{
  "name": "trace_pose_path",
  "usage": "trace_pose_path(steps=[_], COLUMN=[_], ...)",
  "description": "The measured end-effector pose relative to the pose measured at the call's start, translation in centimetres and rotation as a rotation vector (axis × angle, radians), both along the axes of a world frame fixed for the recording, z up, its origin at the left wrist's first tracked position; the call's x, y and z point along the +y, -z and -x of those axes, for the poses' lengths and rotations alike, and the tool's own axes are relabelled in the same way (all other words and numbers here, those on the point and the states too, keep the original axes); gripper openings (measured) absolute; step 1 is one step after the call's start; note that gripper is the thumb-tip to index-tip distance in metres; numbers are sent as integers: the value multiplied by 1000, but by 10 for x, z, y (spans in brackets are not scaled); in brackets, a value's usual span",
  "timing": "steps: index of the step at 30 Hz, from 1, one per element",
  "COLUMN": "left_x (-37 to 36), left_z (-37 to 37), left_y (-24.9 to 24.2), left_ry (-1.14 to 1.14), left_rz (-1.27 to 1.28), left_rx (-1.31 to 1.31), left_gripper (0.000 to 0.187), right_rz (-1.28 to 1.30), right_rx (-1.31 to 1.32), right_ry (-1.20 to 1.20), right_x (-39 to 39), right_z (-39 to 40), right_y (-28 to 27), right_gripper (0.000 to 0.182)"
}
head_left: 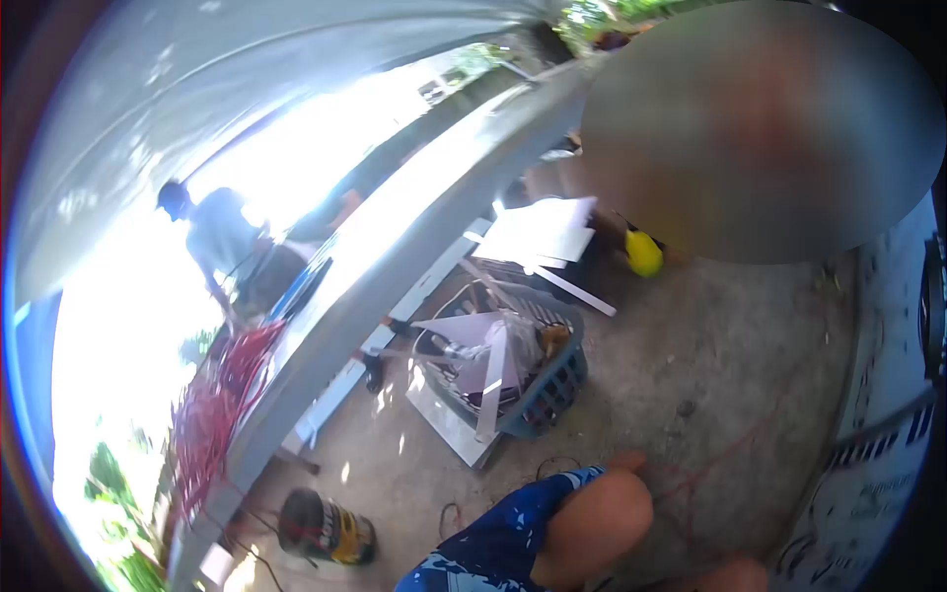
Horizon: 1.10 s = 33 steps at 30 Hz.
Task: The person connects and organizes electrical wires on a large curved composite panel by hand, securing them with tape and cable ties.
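Note:
Neither of my hands shows in the head view. At the bottom, my bare knee (602, 523) and blue patterned shorts (503, 533) are visible. In front of them stands a grey-blue laundry basket (557, 395) filled with white pieces, clear plastic and other scraps. White sheets (538, 232) lie just behind the basket, and a flat white panel (449, 424) is on the floor beside it. A dark container with a yellow label (326, 528) stands at the lower left.
A long pale ledge (414, 202) crosses diagonally, with tangled red cords (222, 409) over its left end. Beyond it a person (222, 237) bends forward. A large blurred area covers the upper right, beside a yellow object (644, 254). Thin cords lie on the concrete floor (691, 365).

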<state>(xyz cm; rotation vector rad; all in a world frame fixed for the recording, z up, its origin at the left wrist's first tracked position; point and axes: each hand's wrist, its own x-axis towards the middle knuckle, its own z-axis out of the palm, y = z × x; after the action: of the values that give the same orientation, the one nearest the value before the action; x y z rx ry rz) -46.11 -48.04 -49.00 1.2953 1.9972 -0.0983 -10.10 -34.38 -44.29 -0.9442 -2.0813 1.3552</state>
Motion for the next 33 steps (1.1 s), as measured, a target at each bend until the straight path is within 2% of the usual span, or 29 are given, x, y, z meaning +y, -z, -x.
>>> trace_pose_path(steps=[6,9,12,18,22,24,26,27,28,30,31,32,33], left_x=[66,114,129,79,85,111,157,175,185,171,141,128,123], left_z=[26,49,42,16,17,27,37,41,46,54,34,17,7], left_y=[-19,-39,-77,-46,-35,-34,-25,-22,-15,-24,-47,-100,-126], left_ry=[23,66,-17,-145,-205,-236,-266,-267,-269,-371,-461,-335,-247], left_rz=[-127,-375,-653,-331,-370,-559,-1057,-1232,-1278,-678,-614,-509,-424], left_rx=[-44,39,39,-162,-161,-102,133,261,302,-139,-598,-387,-420], left_gripper=[24,21,21,26,30,32,34,35,36,44,46,43,38], right_rz=[-145,-188,-203,-245,-289,-310,-316,-312,-304,-283,-288,-285,-283], right_rx=[-13,-8,-12,-34,-46,-48,-49,-44,-43,-59,-68,-65,-68], right_ry=[-355,-461,-539,-655,-763,-820,-857,-863,-877,-845,-821,-783,-773], right_x=[18,21,13,4,6,8,10,10,12,22,20,17,9], right_z=[43,52,61,74,89,95,97,97,96,85,75,65,55], right_y=[-7,-10,-9,-8,-14,-15,-13,-8,-4,2,7,5,6], right_gripper=[54,54,54,54,54,54,54,54,54,54,54,54,54])
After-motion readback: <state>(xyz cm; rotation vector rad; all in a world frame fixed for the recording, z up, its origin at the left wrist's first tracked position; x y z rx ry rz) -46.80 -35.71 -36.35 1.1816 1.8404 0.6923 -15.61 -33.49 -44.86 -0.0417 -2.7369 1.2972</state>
